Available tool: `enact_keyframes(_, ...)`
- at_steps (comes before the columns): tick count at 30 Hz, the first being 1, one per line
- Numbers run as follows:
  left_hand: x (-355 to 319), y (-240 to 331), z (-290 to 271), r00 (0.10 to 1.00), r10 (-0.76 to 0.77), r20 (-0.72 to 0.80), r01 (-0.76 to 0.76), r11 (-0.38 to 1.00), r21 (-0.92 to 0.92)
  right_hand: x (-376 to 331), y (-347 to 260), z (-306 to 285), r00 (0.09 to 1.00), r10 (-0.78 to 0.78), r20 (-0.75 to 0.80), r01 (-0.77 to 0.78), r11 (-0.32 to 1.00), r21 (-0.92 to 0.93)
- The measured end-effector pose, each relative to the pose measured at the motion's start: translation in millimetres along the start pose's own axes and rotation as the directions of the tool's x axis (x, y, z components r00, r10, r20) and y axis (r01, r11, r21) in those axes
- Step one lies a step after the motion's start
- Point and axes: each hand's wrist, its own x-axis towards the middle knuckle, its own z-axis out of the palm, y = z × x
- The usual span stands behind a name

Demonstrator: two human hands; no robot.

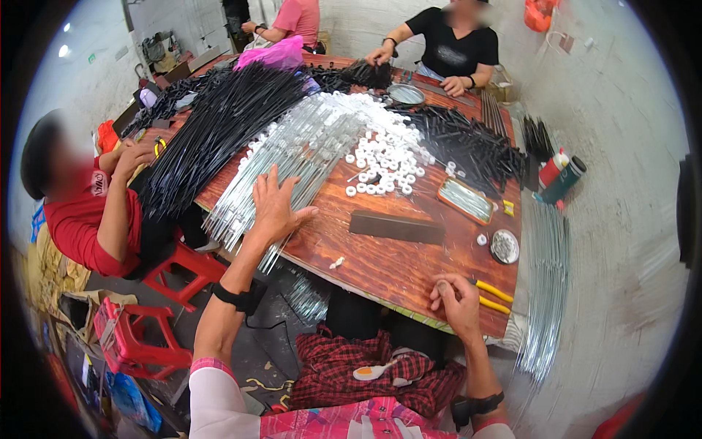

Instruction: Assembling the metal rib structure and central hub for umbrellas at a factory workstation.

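Note:
My left hand (274, 206) is over the near end of a bundle of thin silvery metal rods (292, 150), fingers spread and thumb out to the right. Whether the palm touches the rods is hard to tell. At the table's front edge, my right hand (458, 301) is curled, fingertips close to the thumb; anything inside is too small to make out. Just right of it lie pliers with yellow handles (493, 290), their jaws partly hidden. Between my hands rests a flat dark brown bar (396, 227). Behind it spreads a pile of white plastic rings (384, 161).
Black rods (219, 135) lie heaped at left, short black tubes (468, 143) at back right. A rectangular tin (466, 201) and a round dish (504, 246) stand at right, near a bottle (567, 178). Co-workers sit left and across; red stools (142, 336) stand on the floor.

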Motion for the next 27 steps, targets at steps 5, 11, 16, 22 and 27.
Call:
enact_keyframes(5, -11.2, 80.9, -33.8, 0.977, 0.207, -0.046, -0.212, 0.953, -0.218, -20.0, -20.8, -29.1, 0.983, -0.172, -0.061, 0.157, 0.967, -0.201)
enact_keyframes(11, -51.4, 154.5, -23.2, 0.951, 0.306, 0.045, -0.193, 0.703, -0.685, -34.3, -38.1, -97.0, 0.9, -0.277, -0.336, 0.105, 0.887, -0.45)
enact_keyframes(16, -66.3, 192.8, 1.1, 0.889, 0.393, 0.236, -0.035, 0.571, -0.82, -42.3, -21.4, -184.5, 0.674, -0.579, -0.459, -0.176, 0.478, -0.861)
enact_keyframes(22, -77.1, 187.7, 10.1, 0.873, 0.389, 0.293, 0.024, 0.567, -0.823, -26.4, 2.6, -238.4, 0.705, -0.133, -0.697, -0.697, 0.053, -0.715)
enact_keyframes(27, -79.0, 168.4, 30.9, 0.862, 0.316, 0.397, 0.25, 0.416, -0.874, -14.7, -14.9, -249.2, 0.732, 0.056, -0.679, -0.68, 0.123, -0.723)
